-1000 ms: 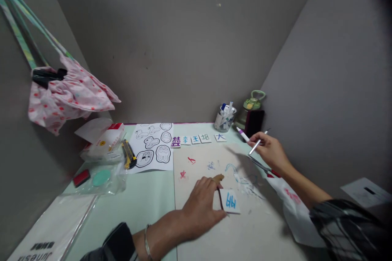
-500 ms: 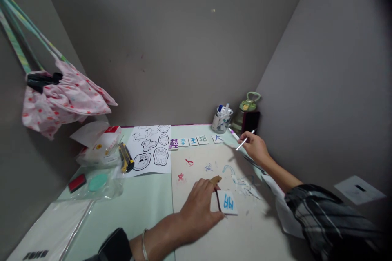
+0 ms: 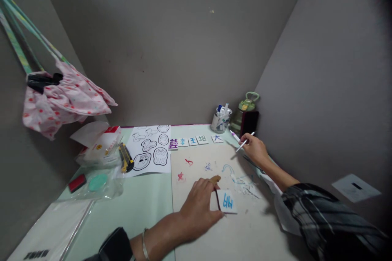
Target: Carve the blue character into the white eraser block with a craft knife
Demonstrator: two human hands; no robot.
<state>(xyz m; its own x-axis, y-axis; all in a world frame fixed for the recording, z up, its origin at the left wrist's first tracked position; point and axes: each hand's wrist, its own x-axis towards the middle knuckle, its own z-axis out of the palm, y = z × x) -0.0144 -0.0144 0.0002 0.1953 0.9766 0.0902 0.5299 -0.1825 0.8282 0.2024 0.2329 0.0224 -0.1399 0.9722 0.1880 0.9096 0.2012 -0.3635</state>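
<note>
Holding the square white tile (image 3: 228,202) with your left hand (image 3: 197,208), you are placing the thumb at its lower left corner and the fingers near its upper left corner, so the grip is spanning the left side only. The tile is lying on the pale board (image 3: 248,234), and its blue character is facing up. Just beside your left fingertips, a small brown piece (image 3: 215,180) is resting. Your right hand (image 3: 254,149) is hanging near the far right corner of the board, pinching a slim white tool (image 3: 240,147) closely, with the tool's lower end pointing to the left. A white-and-purple marker (image 3: 234,136) is lying close to these fingers; whether you are touching it, I cannot tell. Along the board's far edge, a row of five small tiles (image 3: 192,142) is lying, and behind it a cup of pens (image 3: 221,123) is standing near a green bottle (image 3: 246,105).
</note>
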